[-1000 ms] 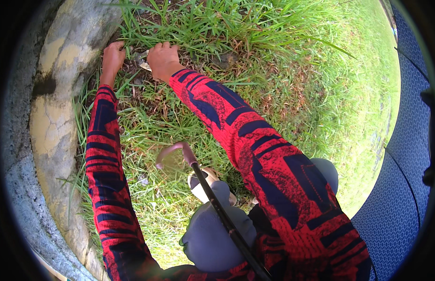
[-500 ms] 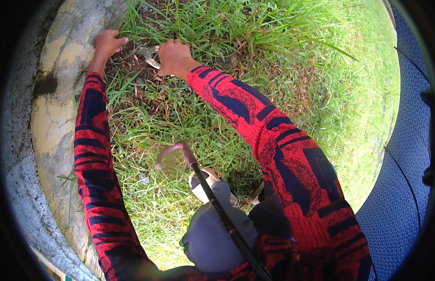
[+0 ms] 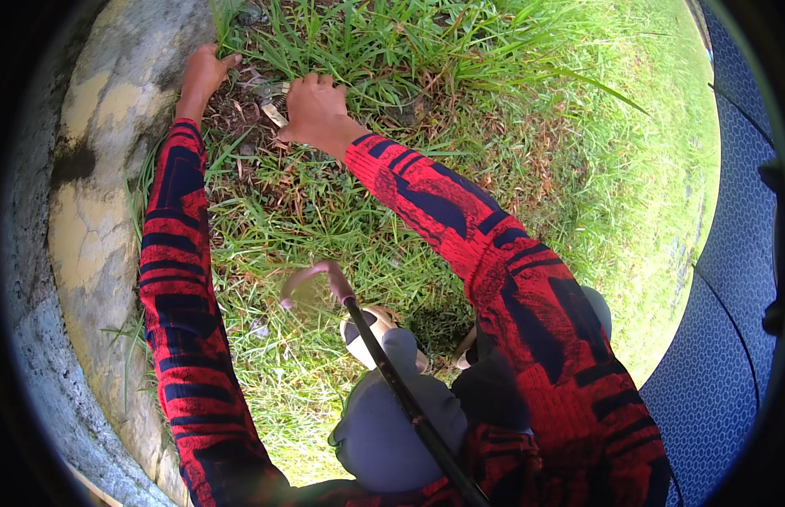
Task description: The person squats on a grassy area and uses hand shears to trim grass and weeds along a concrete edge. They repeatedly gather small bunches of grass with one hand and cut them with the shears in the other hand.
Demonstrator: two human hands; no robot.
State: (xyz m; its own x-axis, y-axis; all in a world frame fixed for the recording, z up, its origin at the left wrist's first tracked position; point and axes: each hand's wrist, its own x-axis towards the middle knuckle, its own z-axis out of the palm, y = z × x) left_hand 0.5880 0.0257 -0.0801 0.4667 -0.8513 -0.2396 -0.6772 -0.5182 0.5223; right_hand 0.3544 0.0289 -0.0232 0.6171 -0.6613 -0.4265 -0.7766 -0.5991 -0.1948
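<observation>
The left hand (image 3: 206,74) is by grass (image 3: 358,42) — stained concrete (image 3: 81,224) curves alongside.

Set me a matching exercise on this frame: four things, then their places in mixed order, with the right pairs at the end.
Things:
A. bare left hand with a red-and-navy sleeve
B. bare right hand with a red-and-navy sleeve
C. black pole with a curved, mauve handle
D. blue, honeycomb-patterned sheet

Places:
1. along the picture's right side
2. next to a small, pale, flat piece near the ground
3. nearest the weathered concrete wall with yellowish patches
4. slanting up from the picture's lower edge

Right pairs: A-3, B-2, C-4, D-1.
</observation>
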